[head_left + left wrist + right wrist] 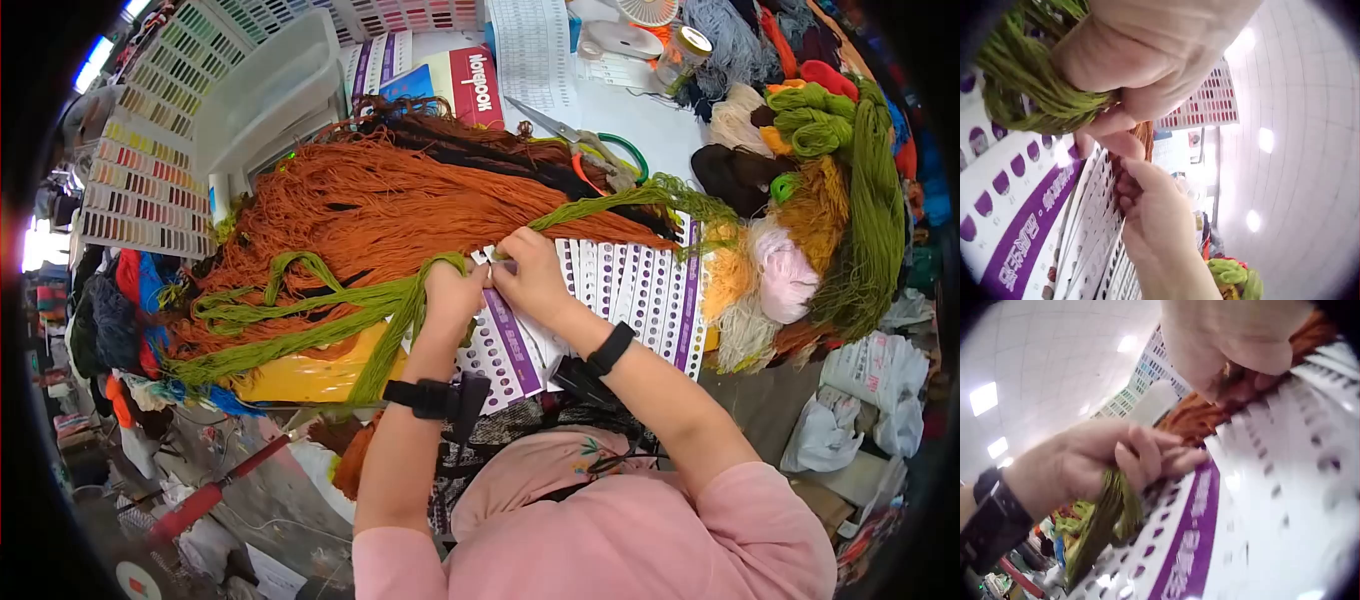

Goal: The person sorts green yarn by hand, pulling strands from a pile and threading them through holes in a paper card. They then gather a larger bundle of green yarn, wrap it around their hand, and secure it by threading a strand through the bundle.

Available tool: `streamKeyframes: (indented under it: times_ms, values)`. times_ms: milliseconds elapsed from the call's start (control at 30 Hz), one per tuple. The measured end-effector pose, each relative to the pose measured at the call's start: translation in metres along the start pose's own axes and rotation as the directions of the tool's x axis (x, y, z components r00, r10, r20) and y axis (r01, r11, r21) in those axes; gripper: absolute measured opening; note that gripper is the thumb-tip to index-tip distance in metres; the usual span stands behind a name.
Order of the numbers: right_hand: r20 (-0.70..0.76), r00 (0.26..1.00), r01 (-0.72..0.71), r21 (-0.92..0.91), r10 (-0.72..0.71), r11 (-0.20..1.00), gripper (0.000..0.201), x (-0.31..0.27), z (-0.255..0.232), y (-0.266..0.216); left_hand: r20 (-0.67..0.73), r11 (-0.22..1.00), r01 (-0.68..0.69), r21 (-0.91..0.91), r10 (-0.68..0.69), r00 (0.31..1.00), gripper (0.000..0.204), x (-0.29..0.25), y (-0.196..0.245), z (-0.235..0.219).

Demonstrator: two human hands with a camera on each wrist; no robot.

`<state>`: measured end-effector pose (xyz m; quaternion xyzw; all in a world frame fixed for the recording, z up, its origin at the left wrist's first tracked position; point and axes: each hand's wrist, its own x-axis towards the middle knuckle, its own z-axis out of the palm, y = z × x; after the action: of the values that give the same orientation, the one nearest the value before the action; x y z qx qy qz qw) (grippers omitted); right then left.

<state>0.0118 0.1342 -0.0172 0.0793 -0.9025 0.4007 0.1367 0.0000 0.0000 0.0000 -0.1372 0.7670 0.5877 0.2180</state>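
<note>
- The punched cards (500,345) reach the near edge of the surface (650,125); orange thread (400,195) lies just beyond the hands, with the scissors (603,160) farther back.
- Both hands' fingertips are partly hidden in the head view; the right wrist view blurs the cards.
- Left hand (455,292): fingers curled round green thread (400,303), which hangs over the cards and trails left.
- Right hand (533,280): fingers narrow, pinching a green strand (590,207) that runs right across the orange thread.
</note>
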Motion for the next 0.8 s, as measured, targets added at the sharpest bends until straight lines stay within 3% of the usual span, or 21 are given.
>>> streamKeyframes:
  times_ms: [67, 167, 200, 300, 333, 433, 533, 700, 800]
  values:
    - [0.026, 0.998, -0.05, 0.056, 0.049, 0.997, 0.014, -0.003, -0.013, -0.005, 0.021, 0.975, -0.071, 0.21, 0.068, 0.997, 0.018, -0.01, 0.004, -0.005]
    - [-0.006, 0.997, 0.078, 0.071, -0.078, 0.994, 0.013, 0.003, -0.004, -0.006, 0.095, 0.981, -0.041, 0.19, 0.023, 0.995, 0.01, -0.003, 0.0, -0.027]
    - [0.068, 0.994, 0.083, 0.048, -0.087, 0.995, 0.022, -0.002, 0.0, -0.006, 0.092, 0.998, 0.041, 0.053, -0.045, 0.995, 0.009, -0.007, 0.006, -0.026]
    - [0.132, 0.986, 0.128, -0.187, -0.104, 0.974, 0.037, -0.014, -0.002, -0.031, 0.209, 0.977, 0.086, -0.194, -0.045, 0.977, 0.008, -0.003, 0.002, -0.029]
    - [0.239, 0.969, 0.115, -0.201, -0.065, 0.973, 0.047, -0.015, -0.005, -0.035, 0.187, 0.968, 0.072, -0.24, -0.027, 0.982, 0.008, -0.002, 0.0, -0.027]
    - [0.167, 0.977, 0.156, -0.117, -0.136, 0.981, 0.039, -0.014, -0.006, -0.031, 0.141, 0.943, 0.03, -0.332, 0.018, 0.99, 0.01, -0.002, 0.0, -0.019]
    - [0.228, 0.974, -0.047, 0.25, -0.011, 0.967, 0.031, -0.005, -0.006, -0.02, 0.144, 0.947, -0.004, -0.321, 0.053, 0.988, 0.01, -0.004, 0.002, -0.015]
    - [0.184, 0.98, -0.117, 0.255, 0.071, 0.96, 0.029, 0.003, -0.008, -0.02, 0.136, 0.98, -0.041, -0.197, 0.069, 0.988, 0.009, 0.0, 0.0, -0.014]
    - [0.151, 0.986, -0.101, 0.244, 0.065, 0.965, 0.03, 0.001, -0.008, -0.017, 0.168, 0.866, 0.073, -0.494, 0.012, 0.986, 0.009, 0.0, 0.001, -0.046]
